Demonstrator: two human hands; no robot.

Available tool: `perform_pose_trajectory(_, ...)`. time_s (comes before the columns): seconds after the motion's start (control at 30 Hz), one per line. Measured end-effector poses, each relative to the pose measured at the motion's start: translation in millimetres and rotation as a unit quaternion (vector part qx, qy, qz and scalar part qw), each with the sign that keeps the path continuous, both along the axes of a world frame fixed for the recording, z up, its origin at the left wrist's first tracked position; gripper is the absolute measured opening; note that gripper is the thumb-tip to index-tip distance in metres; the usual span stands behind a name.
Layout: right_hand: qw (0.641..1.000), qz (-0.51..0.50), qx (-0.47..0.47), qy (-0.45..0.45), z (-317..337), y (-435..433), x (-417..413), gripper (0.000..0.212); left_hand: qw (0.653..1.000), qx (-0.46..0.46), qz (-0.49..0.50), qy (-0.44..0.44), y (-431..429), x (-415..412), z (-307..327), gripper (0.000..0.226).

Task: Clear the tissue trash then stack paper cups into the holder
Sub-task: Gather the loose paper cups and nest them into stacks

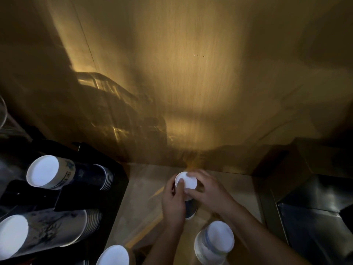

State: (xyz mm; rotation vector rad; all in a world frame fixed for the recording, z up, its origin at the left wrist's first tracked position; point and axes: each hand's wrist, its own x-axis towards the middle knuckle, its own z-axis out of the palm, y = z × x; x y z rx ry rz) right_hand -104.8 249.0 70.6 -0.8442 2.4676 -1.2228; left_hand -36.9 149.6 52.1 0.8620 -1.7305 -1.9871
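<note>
An upside-down stack of paper cups [188, 183] with a white base and dark printed sides stands on the counter at lower centre. My left hand [173, 201] wraps its left side, thumb on the white base. My right hand [205, 190] grips it from the right, fingers over the top. A second inverted stack of cups [215, 242] stands nearer me on the right. The black cup holder [114, 180] on the left carries two stacks of inverted cups [57, 172] [38, 234]. Another white cup base [113, 255] shows at the bottom edge. No tissue is visible.
A wooden wall [191, 73] rises right behind the counter [149, 180], lit by a warm spot. A dark metal box or bin [315, 207] fills the right side. A glass rim [2, 111] peeks in at the far left.
</note>
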Motion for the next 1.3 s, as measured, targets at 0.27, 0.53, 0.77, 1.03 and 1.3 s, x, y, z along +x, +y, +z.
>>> perform_pose_trajectory(0.27,0.999,-0.027,0.022,-0.029,-5,10,-14,0.044,0.995,-0.085,-0.045,-0.014,0,-12,2,0.017)
perform_pose_trajectory(0.53,0.985,0.021,0.145,0.095,33,12,-20,0.045,0.985,-0.146,-0.075,-0.056,-7,-16,11,0.028)
perform_pose_trajectory(0.77,0.996,-0.056,-0.063,0.024,98,-3,16,0.042,0.96,-0.277,-0.026,0.009,-47,3,74,0.02)
perform_pose_trajectory(1.03,0.975,-0.038,-0.113,-0.19,73,-46,90,0.007,0.963,-0.252,-0.034,-0.094,-101,80,88,0.028)
perform_pose_trajectory(1.3,0.916,-0.032,0.075,-0.392,-3,-64,157,0.048,0.967,0.168,0.02,-0.191,-98,149,29,0.031)
